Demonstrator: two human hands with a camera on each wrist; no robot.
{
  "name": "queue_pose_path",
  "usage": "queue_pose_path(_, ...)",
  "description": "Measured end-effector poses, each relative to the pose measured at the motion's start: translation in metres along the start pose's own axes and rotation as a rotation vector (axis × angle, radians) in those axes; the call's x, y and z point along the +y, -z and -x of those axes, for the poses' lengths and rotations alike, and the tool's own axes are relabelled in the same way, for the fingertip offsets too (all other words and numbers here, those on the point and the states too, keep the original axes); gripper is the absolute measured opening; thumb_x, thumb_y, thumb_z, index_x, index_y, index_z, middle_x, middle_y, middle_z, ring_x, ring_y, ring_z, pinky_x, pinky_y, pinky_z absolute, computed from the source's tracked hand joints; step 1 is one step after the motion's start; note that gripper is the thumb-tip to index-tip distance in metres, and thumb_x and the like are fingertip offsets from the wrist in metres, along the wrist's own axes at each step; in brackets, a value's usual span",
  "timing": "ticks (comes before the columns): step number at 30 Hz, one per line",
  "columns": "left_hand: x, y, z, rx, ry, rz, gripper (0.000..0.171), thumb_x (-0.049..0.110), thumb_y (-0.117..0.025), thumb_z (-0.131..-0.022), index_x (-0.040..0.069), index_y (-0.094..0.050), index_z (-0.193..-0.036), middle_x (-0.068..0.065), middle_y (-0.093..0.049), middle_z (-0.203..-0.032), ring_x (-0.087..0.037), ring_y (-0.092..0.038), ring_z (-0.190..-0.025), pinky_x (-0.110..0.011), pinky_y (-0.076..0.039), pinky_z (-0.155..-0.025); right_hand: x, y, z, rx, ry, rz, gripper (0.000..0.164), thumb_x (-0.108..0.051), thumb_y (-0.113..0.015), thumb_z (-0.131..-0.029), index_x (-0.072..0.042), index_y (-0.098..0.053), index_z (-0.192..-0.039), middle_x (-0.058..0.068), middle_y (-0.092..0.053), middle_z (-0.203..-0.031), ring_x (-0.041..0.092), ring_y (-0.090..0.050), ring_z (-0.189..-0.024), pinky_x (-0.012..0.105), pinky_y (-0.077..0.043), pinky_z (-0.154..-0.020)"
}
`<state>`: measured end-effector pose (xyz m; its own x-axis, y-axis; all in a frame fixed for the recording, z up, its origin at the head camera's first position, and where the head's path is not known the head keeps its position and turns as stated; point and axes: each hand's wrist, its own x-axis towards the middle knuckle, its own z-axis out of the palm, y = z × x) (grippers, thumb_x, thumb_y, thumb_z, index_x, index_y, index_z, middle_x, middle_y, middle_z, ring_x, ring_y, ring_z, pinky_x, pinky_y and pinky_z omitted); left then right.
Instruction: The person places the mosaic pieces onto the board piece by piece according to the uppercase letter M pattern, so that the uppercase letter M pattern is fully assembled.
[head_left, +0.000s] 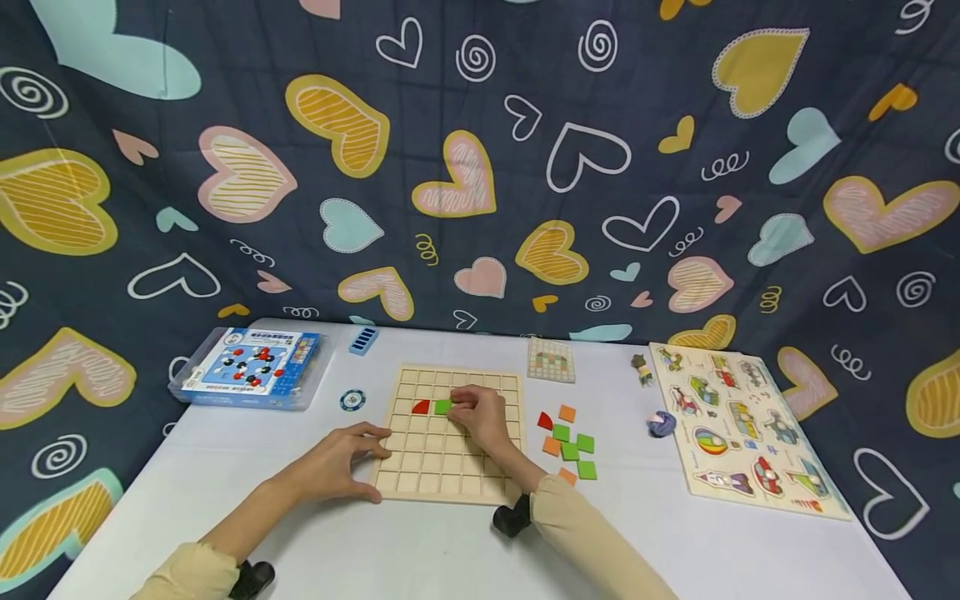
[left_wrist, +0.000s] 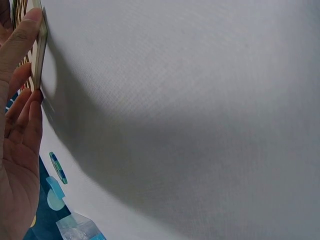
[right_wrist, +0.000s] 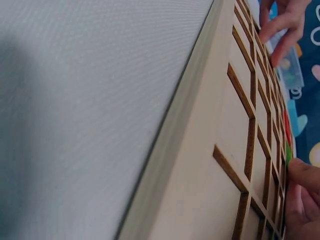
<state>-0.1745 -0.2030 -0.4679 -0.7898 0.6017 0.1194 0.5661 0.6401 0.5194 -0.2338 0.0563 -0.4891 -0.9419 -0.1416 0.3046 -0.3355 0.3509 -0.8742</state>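
Over the far half of the wooden grid board (head_left: 438, 462), the right hand (head_left: 483, 419) pinches a green square (head_left: 442, 407) between thumb and fingertips; whether the square is fully seated in its cell cannot be told. Just to its left on the board lies a red quarter-round piece (head_left: 421, 407). At the board's left edge, the left hand (head_left: 337, 467) has its fingers spread and relaxed, fingertips touching the side and thumb by the near left corner, clasping nothing.

Just right of the board, a loose group lies flat: another red piece (head_left: 545, 421), three orange squares (head_left: 567, 413) and four green squares (head_left: 586, 443). Beyond the board's far right corner is a small patterned card (head_left: 551, 360). Well to the board's right lies a picture puzzle (head_left: 738, 429), with a small figure (head_left: 642, 369) and a bluish-purple object (head_left: 662, 424) beside it. Left of the board are a round chip (head_left: 352, 400), a blue holder (head_left: 363, 340) and, farther off, a plastic case (head_left: 311, 385).
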Motion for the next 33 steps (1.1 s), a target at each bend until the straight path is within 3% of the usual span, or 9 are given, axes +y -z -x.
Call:
queue_pose_path(12,0.000,0.000,0.000,-0.009,0.015,0.011,0.058,0.042,-0.087,-0.062,0.009,-0.072,-0.107,-0.012,-0.058,-0.128,-0.032,-0.054,-0.118,-0.051,-0.044,-0.098,-0.006,-0.001,-0.001,-0.008,-0.068,-0.105,0.025,0.012,-0.073,-0.075,0.013,-0.067,-0.100,0.024,-0.069,-0.093,0.034,-0.070,-0.083,0.024,-0.058,-0.070)
queue_pose_path(18,0.000,0.000,0.000,-0.011,0.022,0.008,0.057,0.041,-0.088,-0.062,0.009,-0.072,-0.107,-0.012,-0.058,-0.128,-0.032,-0.054,-0.118,-0.052,-0.044,-0.099,-0.008,0.006,-0.002,-0.032,-0.121,-0.222,0.026,0.012,-0.071,-0.078,0.016,-0.064,-0.103,0.031,-0.067,-0.096,0.042,-0.067,-0.088,0.034,-0.058,-0.075)
queue_pose_path(27,0.000,0.000,-0.001,-0.006,0.016,-0.006,0.057,0.042,-0.087,-0.061,0.010,-0.072,-0.106,-0.011,-0.058,-0.128,-0.032,-0.054,-0.118,-0.051,-0.044,-0.098,-0.023,0.043,0.009,-0.051,-0.191,-0.231,0.027,0.010,-0.068,-0.082,0.016,-0.062,-0.107,0.033,-0.064,-0.103,0.042,-0.065,-0.095,0.035,-0.057,-0.080)
queue_pose_path(30,0.000,0.000,-0.001,-0.010,0.023,-0.004,0.058,0.043,-0.087,-0.062,0.010,-0.072,-0.107,-0.011,-0.058,-0.129,-0.032,-0.054,-0.118,-0.052,-0.044,-0.098,-0.007,0.053,0.012,-0.018,-0.220,-0.203,0.027,0.008,-0.069,-0.082,0.012,-0.064,-0.108,0.029,-0.066,-0.104,0.036,-0.067,-0.094,0.027,-0.057,-0.078)
queue_pose_path(33,0.001,0.000,-0.001,-0.013,0.027,0.002,0.058,0.042,-0.087,-0.062,0.009,-0.072,-0.108,-0.011,-0.058,-0.129,-0.032,-0.054,-0.118,-0.052,-0.044,-0.098,-0.001,0.069,0.018,0.011,-0.228,-0.200,0.027,0.009,-0.069,-0.081,0.013,-0.064,-0.107,0.029,-0.066,-0.104,0.035,-0.067,-0.094,0.027,-0.057,-0.077)
